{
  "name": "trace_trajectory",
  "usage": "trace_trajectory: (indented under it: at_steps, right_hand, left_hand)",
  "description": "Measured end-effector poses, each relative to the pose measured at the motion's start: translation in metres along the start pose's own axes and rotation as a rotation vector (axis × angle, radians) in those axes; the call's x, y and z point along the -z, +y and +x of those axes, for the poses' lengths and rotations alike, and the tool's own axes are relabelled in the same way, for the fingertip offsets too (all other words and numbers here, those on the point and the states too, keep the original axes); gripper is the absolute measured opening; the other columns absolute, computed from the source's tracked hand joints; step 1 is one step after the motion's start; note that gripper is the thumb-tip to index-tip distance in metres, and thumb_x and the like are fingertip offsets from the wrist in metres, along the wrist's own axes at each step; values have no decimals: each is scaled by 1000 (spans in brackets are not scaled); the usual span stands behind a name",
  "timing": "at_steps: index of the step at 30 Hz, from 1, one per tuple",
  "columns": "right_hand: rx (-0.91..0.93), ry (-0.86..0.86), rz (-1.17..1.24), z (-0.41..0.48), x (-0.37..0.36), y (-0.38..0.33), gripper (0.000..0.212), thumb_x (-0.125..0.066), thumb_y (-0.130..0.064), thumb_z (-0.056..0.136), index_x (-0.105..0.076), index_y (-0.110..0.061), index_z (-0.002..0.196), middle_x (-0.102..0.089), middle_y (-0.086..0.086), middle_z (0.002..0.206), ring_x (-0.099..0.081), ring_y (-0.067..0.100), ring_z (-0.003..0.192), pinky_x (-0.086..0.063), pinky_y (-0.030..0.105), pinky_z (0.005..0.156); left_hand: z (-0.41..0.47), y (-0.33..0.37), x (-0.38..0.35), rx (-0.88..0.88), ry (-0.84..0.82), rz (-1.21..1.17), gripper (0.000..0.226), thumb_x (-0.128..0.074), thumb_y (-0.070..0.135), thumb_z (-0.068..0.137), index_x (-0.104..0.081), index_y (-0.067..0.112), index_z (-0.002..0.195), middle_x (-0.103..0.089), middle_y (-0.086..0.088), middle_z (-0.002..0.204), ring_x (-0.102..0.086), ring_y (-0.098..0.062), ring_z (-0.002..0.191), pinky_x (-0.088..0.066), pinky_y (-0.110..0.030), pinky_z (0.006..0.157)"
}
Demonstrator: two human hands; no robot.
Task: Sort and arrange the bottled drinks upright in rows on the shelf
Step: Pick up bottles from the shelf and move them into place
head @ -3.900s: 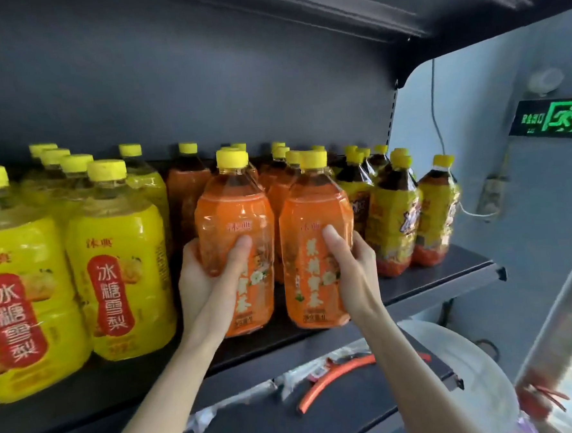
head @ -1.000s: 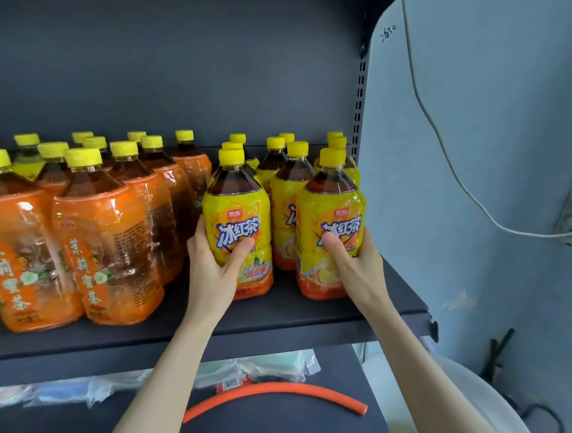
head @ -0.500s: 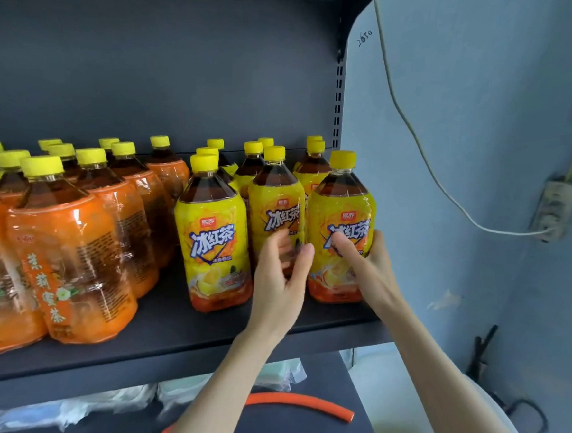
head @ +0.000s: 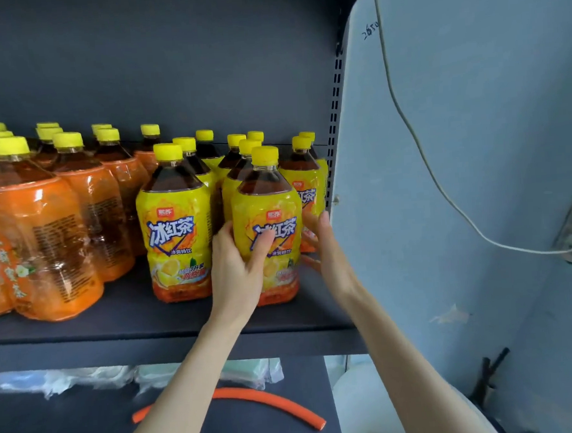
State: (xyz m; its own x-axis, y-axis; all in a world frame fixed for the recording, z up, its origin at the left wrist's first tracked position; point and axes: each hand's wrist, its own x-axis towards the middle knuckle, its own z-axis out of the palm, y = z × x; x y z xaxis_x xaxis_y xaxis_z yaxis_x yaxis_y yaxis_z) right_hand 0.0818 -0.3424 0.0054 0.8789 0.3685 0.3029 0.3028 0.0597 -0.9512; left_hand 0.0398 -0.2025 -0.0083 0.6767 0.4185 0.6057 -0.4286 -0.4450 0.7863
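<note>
Dark shelf (head: 117,323): yellow-capped bottle (head: 266,197) labelled 冰红茶 is gripped by left hand (head: 234,269), right hand (head: 328,254) held flat alongside.

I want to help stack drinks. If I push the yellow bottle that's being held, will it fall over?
Pushed up high, the held yellow bottle probably tips: it is tall on a narrow base. It is likely heavy: dark tea fills it to the neck. Its glossy surface may feel slippery.

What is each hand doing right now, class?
Left hand: gripping the front iced tea bottle.
Right hand: reaches beside that bottle; grip cannot be told.
</note>
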Motion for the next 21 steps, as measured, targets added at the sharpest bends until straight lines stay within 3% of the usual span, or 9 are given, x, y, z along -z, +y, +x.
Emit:
trace_trajectory:
  at_steps: [3, 7, 8, 10, 12, 14, 17, 19, 21]
  right_hand:
    - [56, 176, -30, 17, 18, -2, 48, -34, -48, 100, -43, -24, 140, -54, -12, 134, -50, 4, 125, -41, 31, 106]
    - [84, 285, -98, 45, 37, 4, 42, -51, -30, 99, -42, -10, 135, -58, -13, 112, -58, -19, 91, -48, 6, 72]
    - [65, 279, -101, 53, 37, 6, 47, -55, -28, 97, -40, -8, 137, -59, -7, 119, -59, -13, 101, -50, 11, 79]
    - [8, 278, -113, 69, 34, 11, 63, -61, -28, 94, -32, -8, 145, -49, 8, 140, -50, 14, 128, -47, 36, 102]
    - [-20, 271, -102, 82, 31, 16, 71, -66, -27, 91, -27, -9, 147, -48, 9, 140, -48, 24, 129, -47, 44, 102]
    - [-14, 280, -111, 89, 33, 20, 69, -68, -24, 89, -31, -9, 145, -55, 6, 128, -56, 19, 117, -53, 33, 89]
    - [41, 299, -170, 94, 40, 24, 55, -68, -21, 89, -43, -7, 136, -63, -1, 110, -60, 0, 91, -52, 13, 65]
    - [55, 294, -155, 96, 43, 27, 48, -66, -19, 91, -47, -8, 133, -64, -4, 105, -61, -3, 85, -54, 13, 63]
    - [62, 285, -153, 96, 46, 28, 44, -65, -20, 92, -49, -9, 132, -64, 1, 109, -63, 0, 88, -57, 22, 74]
  left_hand:
    - [-2, 1, 1, -20, 55, 18, 74, -47, 64, 83, -45, 8, 131, -57, -6, 124, -54, -19, 115, -47, -32, 95]
    - [-3, 2, 1, -20, 79, -34, 69, -45, 55, 83, -43, 8, 133, -57, -5, 125, -55, -15, 113, -43, -9, 85]
    - [-3, 2, 1, -25, 78, -40, 66, -45, 52, 85, -43, 7, 133, -57, -5, 125, -55, -13, 113, -44, -7, 85]
    - [-3, 1, -1, -27, 83, -58, 61, -47, 48, 87, -43, 8, 132, -57, -4, 124, -56, -10, 110, -44, -5, 83]
    - [-4, 2, -2, -24, 102, -76, 56, -49, 46, 87, -43, 9, 128, -57, -3, 121, -57, -5, 106, -45, -5, 80]
    - [-4, 3, -3, -22, 116, -87, 51, -50, 47, 86, -43, 14, 125, -57, 0, 118, -57, 3, 102, -45, -4, 77]
    - [-5, 2, -4, -21, 126, -87, 55, -49, 49, 85, -43, 13, 126, -56, 2, 118, -56, 3, 103, -45, -5, 77]
    - [-5, 0, -5, -24, 130, -87, 57, -49, 50, 85, -43, 12, 127, -56, 2, 118, -56, 3, 103, -45, -5, 77]
    - [-5, -1, -5, -34, 131, -90, 56, -49, 49, 85, -43, 14, 127, -55, 3, 117, -56, 5, 102, -45, -5, 76]
